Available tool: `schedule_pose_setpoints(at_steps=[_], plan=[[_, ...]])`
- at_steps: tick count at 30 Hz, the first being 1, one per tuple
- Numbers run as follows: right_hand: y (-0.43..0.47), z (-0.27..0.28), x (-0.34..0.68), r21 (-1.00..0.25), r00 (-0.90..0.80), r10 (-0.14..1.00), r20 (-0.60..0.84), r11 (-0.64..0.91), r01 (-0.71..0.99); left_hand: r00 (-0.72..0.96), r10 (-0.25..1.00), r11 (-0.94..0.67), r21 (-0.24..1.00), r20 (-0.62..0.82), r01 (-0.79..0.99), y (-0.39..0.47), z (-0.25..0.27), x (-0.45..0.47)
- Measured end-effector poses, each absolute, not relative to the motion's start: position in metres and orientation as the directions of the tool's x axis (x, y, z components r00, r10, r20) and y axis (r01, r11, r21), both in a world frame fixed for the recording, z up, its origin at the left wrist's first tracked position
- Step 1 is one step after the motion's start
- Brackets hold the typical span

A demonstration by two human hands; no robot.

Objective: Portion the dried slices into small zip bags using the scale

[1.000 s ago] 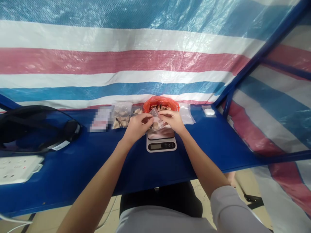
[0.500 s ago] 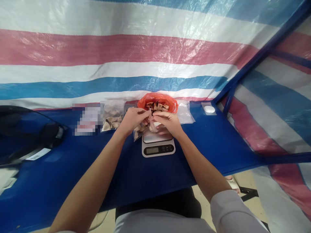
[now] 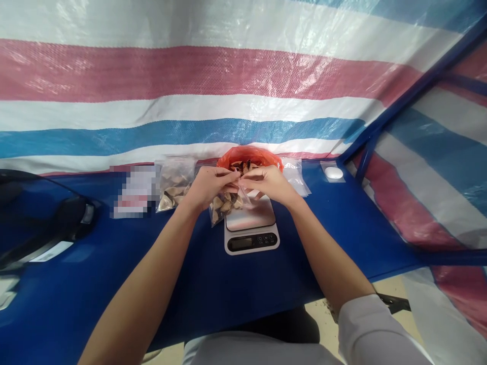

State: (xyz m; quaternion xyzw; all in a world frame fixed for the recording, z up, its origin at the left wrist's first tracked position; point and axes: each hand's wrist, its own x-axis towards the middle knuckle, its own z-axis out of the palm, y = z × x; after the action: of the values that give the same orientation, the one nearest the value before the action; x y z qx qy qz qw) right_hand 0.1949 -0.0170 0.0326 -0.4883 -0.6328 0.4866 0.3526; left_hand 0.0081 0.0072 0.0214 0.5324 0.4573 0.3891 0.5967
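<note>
My left hand (image 3: 211, 186) and my right hand (image 3: 268, 183) meet above the kitchen scale (image 3: 251, 219), fingertips pinched on the upper edge of a clear plastic bag (image 3: 248, 196). Tan and dark dried pieces (image 3: 224, 204) show through the plastic, below my left fingers and over the scale's left side. My fingers hide part of the bag's top. Just behind my hands, a red plastic bag (image 3: 249, 152) stands wide, with more dried pieces (image 3: 243, 166) inside.
Left of my hands lies a filled clear bag (image 3: 175, 185), beside a blurred-out packet (image 3: 135, 190). Clear flat bags (image 3: 299, 177) and a white rounded object (image 3: 334, 173) are on the right. Black equipment (image 3: 72, 218) occupies the blue table's (image 3: 198, 284) left. Striped sheeting (image 3: 182, 76) hangs behind.
My fingertips have come closer together along the bag's top edge, and my right hand lies flatter across it. More of the dried pieces in the bag now show. The view has shifted slightly.
</note>
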Motion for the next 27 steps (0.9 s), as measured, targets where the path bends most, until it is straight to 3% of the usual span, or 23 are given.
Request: schedule_pose_setpoints(at_steps=[6,12,18,23,27], plan=[[-0.004,0.046,0.196,-0.904,-0.336,0.938,-0.085,0.069,0.421,0.291,0.943,0.158,0.987,-0.16,0.031,0.008,0.023,0.004],[0.004,0.041,0.198,-0.896,-0.39,0.916,-0.094,0.093,0.434,0.275,0.949,0.111,0.98,-0.155,0.167,0.006,0.024,0.002],[0.006,0.04,0.2,-0.896,-0.388,0.92,-0.064,0.118,0.427,0.309,0.949,-0.054,0.939,-0.057,0.339,0.005,0.025,0.0],[0.008,0.038,0.207,-0.88,-0.285,0.958,-0.025,0.114,0.462,0.323,0.945,-0.109,0.888,-0.046,0.447,0.003,0.033,-0.006],[0.005,0.041,0.208,-0.847,-0.281,0.959,0.03,0.174,0.503,0.32,0.947,-0.208,0.802,0.023,0.56,0.0,0.041,-0.007]])
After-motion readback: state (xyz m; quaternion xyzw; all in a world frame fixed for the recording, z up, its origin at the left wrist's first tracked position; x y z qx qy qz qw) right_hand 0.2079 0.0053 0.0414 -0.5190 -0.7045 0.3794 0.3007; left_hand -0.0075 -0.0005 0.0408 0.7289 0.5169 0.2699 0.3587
